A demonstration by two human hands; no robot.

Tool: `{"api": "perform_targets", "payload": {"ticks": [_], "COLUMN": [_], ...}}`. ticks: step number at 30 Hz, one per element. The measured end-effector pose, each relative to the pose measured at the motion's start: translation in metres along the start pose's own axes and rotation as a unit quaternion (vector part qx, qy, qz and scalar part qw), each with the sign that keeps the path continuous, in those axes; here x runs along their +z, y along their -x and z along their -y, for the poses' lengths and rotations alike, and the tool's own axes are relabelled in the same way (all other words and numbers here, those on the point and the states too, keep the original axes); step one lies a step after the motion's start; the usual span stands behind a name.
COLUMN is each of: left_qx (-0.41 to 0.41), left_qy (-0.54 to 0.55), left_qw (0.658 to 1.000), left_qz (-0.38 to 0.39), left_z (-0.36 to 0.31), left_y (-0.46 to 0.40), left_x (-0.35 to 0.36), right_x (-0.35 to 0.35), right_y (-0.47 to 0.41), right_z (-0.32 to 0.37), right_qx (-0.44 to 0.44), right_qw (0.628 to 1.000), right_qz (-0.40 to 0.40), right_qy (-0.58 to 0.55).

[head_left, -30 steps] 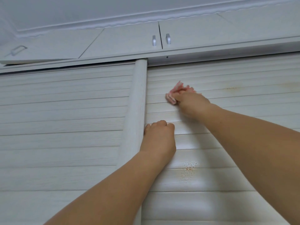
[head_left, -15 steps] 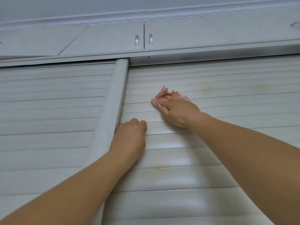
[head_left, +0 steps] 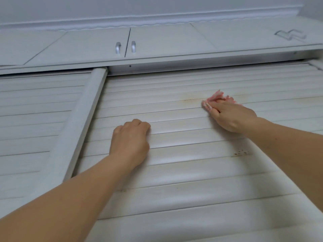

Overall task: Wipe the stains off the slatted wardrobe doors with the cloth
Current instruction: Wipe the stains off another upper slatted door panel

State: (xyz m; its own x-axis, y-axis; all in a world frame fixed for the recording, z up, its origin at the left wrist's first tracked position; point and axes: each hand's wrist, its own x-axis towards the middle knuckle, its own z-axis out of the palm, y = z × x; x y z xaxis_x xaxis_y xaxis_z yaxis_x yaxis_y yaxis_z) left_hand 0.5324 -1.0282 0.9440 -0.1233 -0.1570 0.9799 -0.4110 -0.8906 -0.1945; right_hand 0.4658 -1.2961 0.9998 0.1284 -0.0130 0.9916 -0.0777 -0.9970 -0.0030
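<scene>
R hand (head_left: pixel 232 116) presses a crumpled pink cloth (head_left: pixel 216 98) against the right slatted door (head_left: pixel 174 172), high up near the top rail; fingers curled over the cloth, bunching it, w/ pink edges poking out above and to the left of the fingertips. Just left of the cloth, on the same slat, a faint brownish stain (head_left: pixel 188 100) w/ a few dark specks. L hand (head_left: pixel 130 140) lies on the same door lower down and to the left, knuckles up, fingers curled under loosely (holding nothing, far as I can see), resting against the slats near the door's rounded vertical edge post (head_left: pixel 83 123). Both forearms reach up from the bottom of the frame.

Head view only, so the rest from there too: a second cluster of dark specks (head_left: pixel 242 152) sits on a slat below the R wrist, well apart from the cloth. The left slatted door (head_left: pixel 35 119) lies behind the post, partly overlapped. Above both doors run upper cabinet doors (head_left: pixel 174 41) w/ two small metal handles (head_left: pixel 125 47) side by side at the centre seam, another handle (head_left: pixel 290 34) far right. Ceiling moulding (head_left: pixel 157 20) along the top.
</scene>
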Motion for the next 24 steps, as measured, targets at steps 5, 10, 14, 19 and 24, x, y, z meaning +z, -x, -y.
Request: {"api": "perform_targets", "payload": {"ticks": [5, 10, 14, 19, 24], "left_qx": [0.02, 0.015, 0.019, 0.034, 0.039], "left_qy": [0.041, 0.049, 0.064, 0.06, 0.047], "left_qw": [0.995, 0.996, 0.996, 0.997, 0.998], "left_qz": [0.091, 0.076, 0.054, 0.034, 0.021], "left_z": [-0.039, -0.047, -0.045, -0.042, -0.04], "left_y": [-0.02, -0.025, -0.021, -0.02, -0.021], "left_x": [0.014, 0.025, 0.025, 0.023, 0.021], "right_x": [-0.006, 0.007, 0.021, 0.027, 0.022], "right_y": [0.001, -0.007, -0.013, -0.026, -0.027], "right_z": [-0.044, -0.022, 0.024, 0.08, 0.079], "right_qx": [0.084, 0.105, -0.013, -0.125, -0.146], "right_qw": [0.992, 0.992, 0.998, 0.992, 0.989], "right_qz": [-0.046, -0.043, -0.048, 0.009, -0.008], "right_qy": [0.081, 0.053, 0.028, -0.007, 0.024]}}
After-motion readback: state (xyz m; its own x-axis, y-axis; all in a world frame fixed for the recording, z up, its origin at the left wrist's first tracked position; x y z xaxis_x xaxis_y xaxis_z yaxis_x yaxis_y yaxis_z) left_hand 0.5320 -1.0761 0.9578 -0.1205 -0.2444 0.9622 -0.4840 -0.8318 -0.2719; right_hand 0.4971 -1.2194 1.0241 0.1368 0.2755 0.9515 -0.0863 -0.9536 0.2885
